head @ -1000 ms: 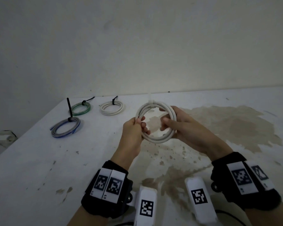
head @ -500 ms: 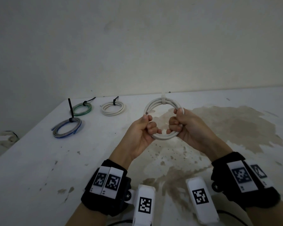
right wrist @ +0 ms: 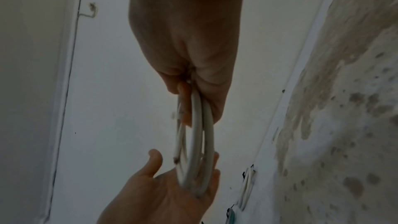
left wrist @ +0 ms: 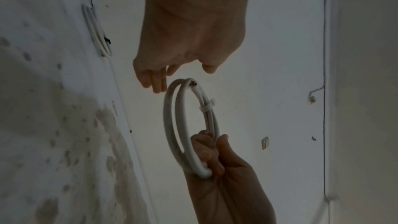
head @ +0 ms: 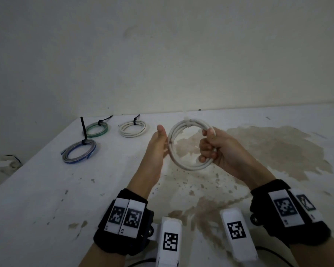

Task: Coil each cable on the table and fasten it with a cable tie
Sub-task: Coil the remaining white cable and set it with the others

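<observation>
From my remote seat I see my right hand (head: 218,149) wrapped tight round the right side of the white cable coil (head: 183,145), fingers curled through the ring and thumb up over the top strands. The coil is held upright in the air above the table (head: 46,199), not touching it. In the left wrist view a white cable tie (left wrist: 207,107) is cinched round the strands on the far side of the ring, and one cut cable end (left wrist: 193,83) pokes out near the top.

My left hand (head: 158,147) is spread wide, fingers straight and thumb raised, holding nothing. In the right wrist view its palm (right wrist: 172,192) seems to sit right against the coil's left edge (whether it truly touches or is just beside it I cannot tell; the left wrist view shows a small gap at the fingertips (left wrist: 158,86)).

Three finished coils lie flat at the far left of the table, well apart from my hands: a green coil (head: 96,129) and a second white coil (head: 133,128) side by side near the back edge, each bound with a black tie, and a grey-and-blue coil (head: 79,154) nearer to me, its black tie tail (head: 83,128) standing straight up.

There are no bins or trays in view, so every coil lies on the bare tabletop, which carries a big brown stain (head: 274,149) under and to the right of my hands.
</observation>
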